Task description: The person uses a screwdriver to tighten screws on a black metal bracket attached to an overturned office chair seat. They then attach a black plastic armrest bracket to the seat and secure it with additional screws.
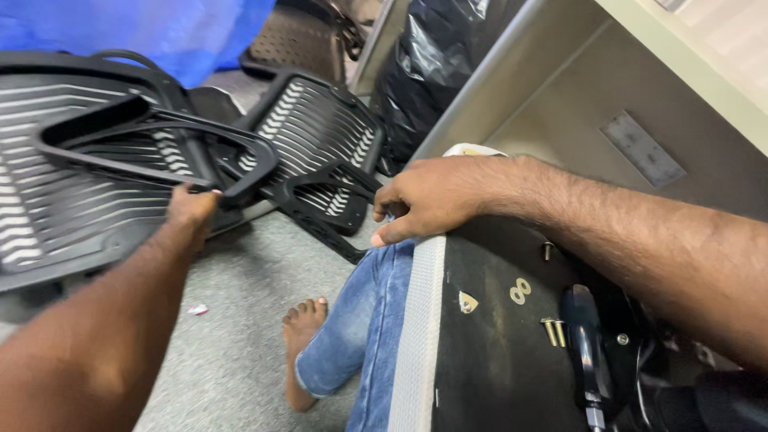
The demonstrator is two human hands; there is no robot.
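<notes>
On the grey floor point(240, 320), left hand point(192, 210) grips the black armrest frame point(160, 148) lying against slatted chair backs point(320, 128). Right hand point(428, 200) clenches the top edge of the upturned seat base point(480, 352), propped against the person's knee; loose screws point(552, 330) and washers point(520, 290) rest on it.

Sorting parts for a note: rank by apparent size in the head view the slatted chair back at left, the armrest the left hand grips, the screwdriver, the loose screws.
1. slatted chair back
2. armrest, gripped by the left hand
3. screwdriver, nearer the camera, so its place is unsure
4. loose screws
</notes>
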